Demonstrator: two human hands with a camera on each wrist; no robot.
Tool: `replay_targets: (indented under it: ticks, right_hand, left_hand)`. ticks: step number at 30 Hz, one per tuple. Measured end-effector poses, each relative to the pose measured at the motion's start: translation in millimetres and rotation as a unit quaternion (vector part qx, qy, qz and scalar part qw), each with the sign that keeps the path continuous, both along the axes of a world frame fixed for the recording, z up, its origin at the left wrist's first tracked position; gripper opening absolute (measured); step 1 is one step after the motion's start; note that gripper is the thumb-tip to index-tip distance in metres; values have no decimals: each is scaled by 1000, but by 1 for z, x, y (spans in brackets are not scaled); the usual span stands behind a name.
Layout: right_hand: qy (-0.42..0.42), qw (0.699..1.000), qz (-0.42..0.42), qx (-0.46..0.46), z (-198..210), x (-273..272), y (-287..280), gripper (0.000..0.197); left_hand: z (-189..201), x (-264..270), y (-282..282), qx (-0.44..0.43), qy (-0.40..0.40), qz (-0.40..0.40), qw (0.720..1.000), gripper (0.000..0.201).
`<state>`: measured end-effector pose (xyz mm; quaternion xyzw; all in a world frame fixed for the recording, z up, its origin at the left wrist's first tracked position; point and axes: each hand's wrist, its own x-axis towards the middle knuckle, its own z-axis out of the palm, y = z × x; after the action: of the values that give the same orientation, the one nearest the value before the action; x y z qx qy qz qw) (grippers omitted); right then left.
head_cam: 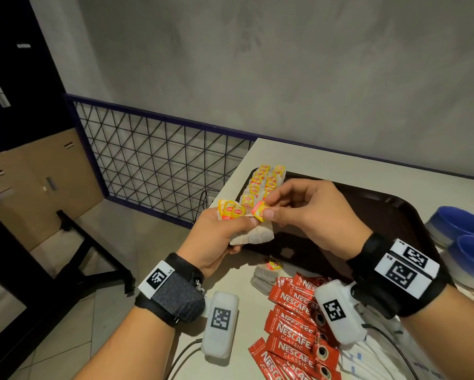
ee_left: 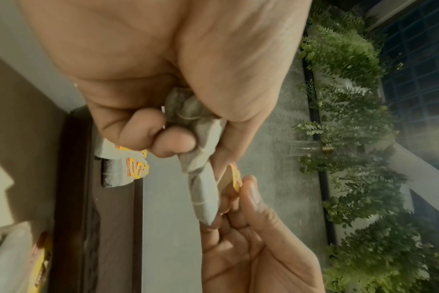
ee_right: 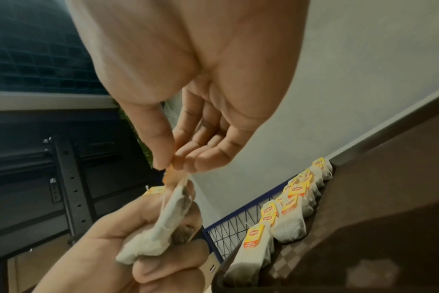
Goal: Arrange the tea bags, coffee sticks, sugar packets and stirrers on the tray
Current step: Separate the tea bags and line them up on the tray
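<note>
My left hand (head_cam: 216,237) grips a bunch of tea bags (head_cam: 255,234) above the near left corner of the dark brown tray (head_cam: 389,209); their yellow tags (head_cam: 230,211) stick up by my knuckles. My right hand (head_cam: 298,207) pinches one yellow tag (head_cam: 260,210) of that bunch between thumb and forefinger. In the left wrist view the bunch of tea bags (ee_left: 201,178) hangs from my fist. Two rows of tea bags (head_cam: 266,182) lie on the tray's far left corner; these rows of tea bags (ee_right: 288,214) show in the right wrist view too. Red coffee sticks (head_cam: 293,319) lie on the table near me.
A few loose tea bags (head_cam: 263,275) lie on the white table (head_cam: 340,160) before the tray. Two blue-rimmed bowls (head_cam: 460,237) stand at the right. White packets (head_cam: 381,360) lie at lower right. A wire-grid railing (head_cam: 153,160) borders the table's left edge.
</note>
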<state>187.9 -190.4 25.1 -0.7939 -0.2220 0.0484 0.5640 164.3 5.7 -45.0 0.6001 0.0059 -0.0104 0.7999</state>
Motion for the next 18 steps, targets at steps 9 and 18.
replay_targets:
  ticks: [9,18]
  right_hand:
    - [100,994,40,-13,0,3,-4,15]
    - [114,992,44,-33,4,0,1,17]
  left_hand:
    - [-2,1,-1,39,-4,-7,999,10]
    - [1,-2,0,-19,-14,-57,998,9]
